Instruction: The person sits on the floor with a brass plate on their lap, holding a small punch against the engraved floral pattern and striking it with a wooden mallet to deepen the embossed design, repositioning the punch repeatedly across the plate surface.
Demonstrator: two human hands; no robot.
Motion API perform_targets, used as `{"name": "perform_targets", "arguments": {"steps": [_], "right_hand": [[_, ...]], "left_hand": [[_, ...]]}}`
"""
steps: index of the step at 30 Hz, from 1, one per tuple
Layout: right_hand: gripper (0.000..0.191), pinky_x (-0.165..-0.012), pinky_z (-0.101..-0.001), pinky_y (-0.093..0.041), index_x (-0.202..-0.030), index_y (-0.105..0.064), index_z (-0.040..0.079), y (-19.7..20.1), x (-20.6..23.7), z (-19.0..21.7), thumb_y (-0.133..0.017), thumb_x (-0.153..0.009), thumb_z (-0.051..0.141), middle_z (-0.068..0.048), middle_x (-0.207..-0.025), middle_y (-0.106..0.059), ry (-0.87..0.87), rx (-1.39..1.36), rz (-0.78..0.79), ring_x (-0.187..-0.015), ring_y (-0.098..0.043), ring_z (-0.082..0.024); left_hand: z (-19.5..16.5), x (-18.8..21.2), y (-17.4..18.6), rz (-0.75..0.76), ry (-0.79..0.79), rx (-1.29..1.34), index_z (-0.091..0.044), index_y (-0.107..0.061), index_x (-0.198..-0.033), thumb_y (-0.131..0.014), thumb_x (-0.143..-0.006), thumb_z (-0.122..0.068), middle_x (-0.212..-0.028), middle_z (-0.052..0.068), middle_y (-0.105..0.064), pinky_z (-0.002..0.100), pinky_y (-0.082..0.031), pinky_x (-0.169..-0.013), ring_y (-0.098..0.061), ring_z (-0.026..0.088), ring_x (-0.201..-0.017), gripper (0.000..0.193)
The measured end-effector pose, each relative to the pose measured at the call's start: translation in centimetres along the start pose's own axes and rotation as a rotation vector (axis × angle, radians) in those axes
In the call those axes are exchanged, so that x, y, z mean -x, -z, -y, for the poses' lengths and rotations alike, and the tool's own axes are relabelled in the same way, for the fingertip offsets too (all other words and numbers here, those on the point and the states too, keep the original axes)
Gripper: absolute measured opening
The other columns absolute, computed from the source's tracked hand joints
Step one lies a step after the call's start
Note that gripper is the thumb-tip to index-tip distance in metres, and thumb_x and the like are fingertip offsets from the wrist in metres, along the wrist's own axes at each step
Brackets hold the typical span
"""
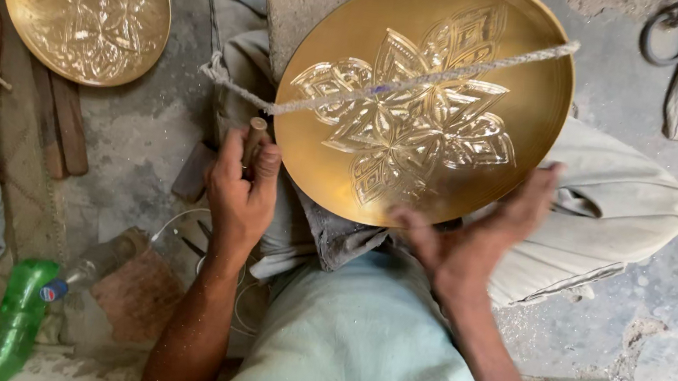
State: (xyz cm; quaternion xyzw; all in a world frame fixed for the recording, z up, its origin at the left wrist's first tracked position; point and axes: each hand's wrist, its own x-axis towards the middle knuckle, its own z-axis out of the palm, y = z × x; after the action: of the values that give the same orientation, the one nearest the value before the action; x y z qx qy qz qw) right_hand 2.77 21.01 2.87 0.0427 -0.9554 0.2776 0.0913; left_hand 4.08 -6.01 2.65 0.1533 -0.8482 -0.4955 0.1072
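Plate: round engraved brass plate (423,96), stiff, slippery; grip rim at 6 o'clock.
Left hand (240,190): closed around wooden-handled tool (254,136).
Right hand (474,236): spread, blurred, on rim.

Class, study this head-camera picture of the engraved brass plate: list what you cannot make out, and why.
- Tool: only its wooden handle top shows; the left hand hides the tip.
- Right hand: fingers motion-blurred at the brass plate rim.
- Green bottle: base cut by the bottom edge.

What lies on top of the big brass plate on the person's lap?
A taut rope crosses the engraved brass plate; the right hand covers its lower rim, hiding what is beneath.
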Motion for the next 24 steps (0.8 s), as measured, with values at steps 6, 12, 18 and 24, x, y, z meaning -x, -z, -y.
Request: {"name": "perform_targets", "arguments": {"steps": [6, 12, 18, 24], "right_hand": [[0.120, -0.132, -0.0558, -0.013, -0.162, 0.017, 0.011, -0.1, -1.2, -7.5, -0.068, -0.094, 0.061, -0.017, -0.173, 0.011, -0.104, 0.127, -0.210, -0.161, -0.005, -0.038], [0.119, -0.126, -0.0521, -0.029, -0.164, 0.015, 0.012, 4.7, 0.3, -10.9, -0.075, -0.095, 0.049, -0.012, -0.174, 0.009, -0.287, -0.062, -0.315, -0.161, -0.016, -0.035], [0.136, -0.129, -0.0603, -0.023, -0.165, -0.009, 0.000, -0.7, -0.6, -3.0, -0.096, -0.075, 0.053, -0.027, -0.169, 0.001, 0.000, 0.114, 0.034, -0.159, -0.014, -0.049], [0.016, -0.086, -0.0337, -0.060, -0.129, -0.067, 0.001, 4.5, -2.3, -8.0, -0.066, -0.114, 0.006, -0.021, -0.116, -0.077, -0.286, -0.138, -0.124, -0.099, -0.074, -0.023]], "left_hand": [[0.4, 1.2, 1.0, -0.095, -0.001, -0.064, 0.000, -0.057, -0.108, -0.057, -0.111, -0.037, -0.089, 0.010, -0.062, 0.038, -0.050, -0.078, -0.061, 0.026, -0.082, 0.037], [0.6, 1.5, 2.4, -0.179, -0.072, -0.182, 0.003, -0.059, -0.117, -0.050, -0.115, -0.020, -0.104, 0.017, -0.064, 0.044, -0.049, -0.085, -0.063, 0.032, -0.094, 0.024], [-1.4, 2.2, 1.8, -0.149, 0.036, 0.128, 0.005, -0.056, -0.117, -0.054, -0.111, -0.014, -0.112, 0.013, -0.066, 0.034, -0.060, -0.084, -0.069, 0.021, -0.095, 0.020], [-3.6, 3.4, 0.6, -0.059, 0.081, 0.378, 0.006, -0.051, -0.113, -0.060, -0.108, -0.010, -0.106, 0.012, -0.065, 0.029, -0.066, -0.076, -0.071, 0.014, -0.090, 0.019]]}}
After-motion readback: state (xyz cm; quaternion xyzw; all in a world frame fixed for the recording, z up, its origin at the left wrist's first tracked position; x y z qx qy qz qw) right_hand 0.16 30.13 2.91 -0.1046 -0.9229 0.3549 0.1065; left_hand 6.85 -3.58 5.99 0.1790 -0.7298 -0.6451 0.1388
